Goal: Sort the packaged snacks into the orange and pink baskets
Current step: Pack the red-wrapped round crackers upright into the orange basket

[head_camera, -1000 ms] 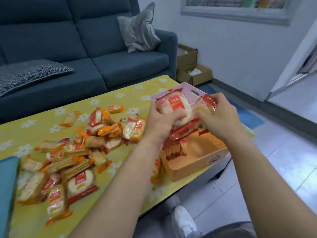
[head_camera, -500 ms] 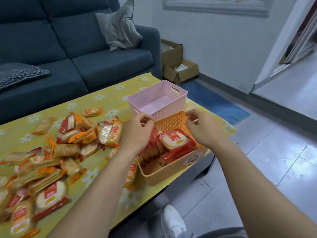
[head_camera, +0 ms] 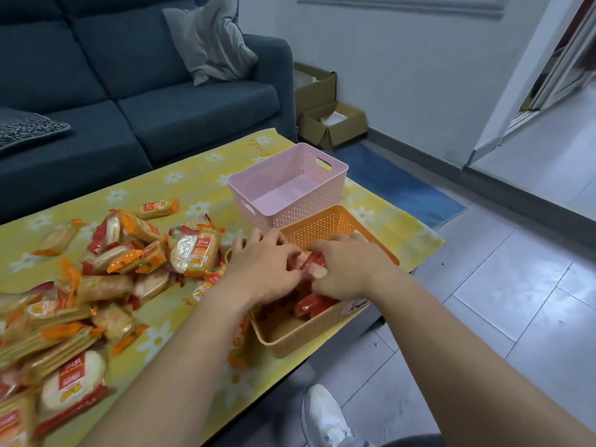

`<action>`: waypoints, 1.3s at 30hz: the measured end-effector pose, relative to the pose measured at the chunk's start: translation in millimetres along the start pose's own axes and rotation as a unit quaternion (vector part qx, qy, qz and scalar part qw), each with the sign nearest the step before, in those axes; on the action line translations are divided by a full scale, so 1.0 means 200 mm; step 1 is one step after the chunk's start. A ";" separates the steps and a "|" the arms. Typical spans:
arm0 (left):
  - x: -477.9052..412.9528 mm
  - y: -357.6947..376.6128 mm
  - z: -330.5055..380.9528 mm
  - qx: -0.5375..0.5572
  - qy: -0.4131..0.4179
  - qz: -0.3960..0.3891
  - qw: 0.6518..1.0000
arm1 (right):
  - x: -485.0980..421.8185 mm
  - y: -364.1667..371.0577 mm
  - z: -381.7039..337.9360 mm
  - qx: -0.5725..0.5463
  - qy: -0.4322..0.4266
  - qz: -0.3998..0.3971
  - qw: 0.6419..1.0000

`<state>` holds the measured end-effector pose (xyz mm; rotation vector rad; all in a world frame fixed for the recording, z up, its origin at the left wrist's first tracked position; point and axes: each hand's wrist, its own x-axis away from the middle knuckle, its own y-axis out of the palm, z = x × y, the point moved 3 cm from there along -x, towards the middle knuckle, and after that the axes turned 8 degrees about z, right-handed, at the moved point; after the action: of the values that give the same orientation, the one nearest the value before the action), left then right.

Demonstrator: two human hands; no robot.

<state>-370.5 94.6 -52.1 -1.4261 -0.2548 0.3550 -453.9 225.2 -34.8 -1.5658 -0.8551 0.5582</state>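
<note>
Gripping red packet (head_camera: 315, 265), right hand (head_camera: 345, 269) | left hand (head_camera: 263, 269) touching it, grasp unclear | inside orange basket (head_camera: 322, 227)

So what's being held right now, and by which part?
The right hand grips a red packet by one edge, inside the orange basket; left hand touches it, hold unclear.

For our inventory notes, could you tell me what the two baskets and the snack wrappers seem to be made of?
Pink basket and orange basket: likely moulded plastic, matte, with perforated lattice walls. Snack wrappers: probably thin glossy plastic film, crinkled and catching light.
</note>
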 end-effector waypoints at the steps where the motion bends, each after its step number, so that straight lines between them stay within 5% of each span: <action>1: 0.00 0.00 0.00 0.004 0.000 -0.001 1.000 | 0.00 -0.01 0.01 0.012 0.008 0.004 1.000; 7: 0.01 0.01 -0.01 0.031 0.004 0.010 0.999 | 0.00 -0.02 0.09 -0.004 0.049 -0.018 0.999; 11: 0.03 0.02 -0.01 0.023 0.020 0.018 0.999 | -0.02 -0.12 0.09 -0.100 0.067 0.141 0.983; 14: 0.03 0.02 0.00 0.027 0.015 0.022 0.999 | -0.04 -0.15 0.06 -0.325 0.134 0.208 0.913; 19: 0.05 0.02 -0.01 0.056 0.012 0.021 0.998 | -0.09 -0.07 -0.05 -0.550 0.153 0.182 0.800; 28: 0.04 0.02 -0.04 0.113 -0.047 0.049 0.991 | -0.12 -0.07 -0.03 -0.444 0.132 0.310 0.830; 33: 0.02 0.01 -0.06 0.179 -0.074 0.090 0.977 | -0.15 0.05 0.02 -0.384 0.176 0.210 0.882; 39: 0.01 0.04 -0.01 0.071 -0.052 0.051 0.995 | -0.14 0.03 0.00 -0.287 0.113 0.147 0.940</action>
<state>-369.6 94.9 -59.4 -1.2853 -0.2377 0.5227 -470.6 202.9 -44.9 -2.2689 -0.6369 0.3376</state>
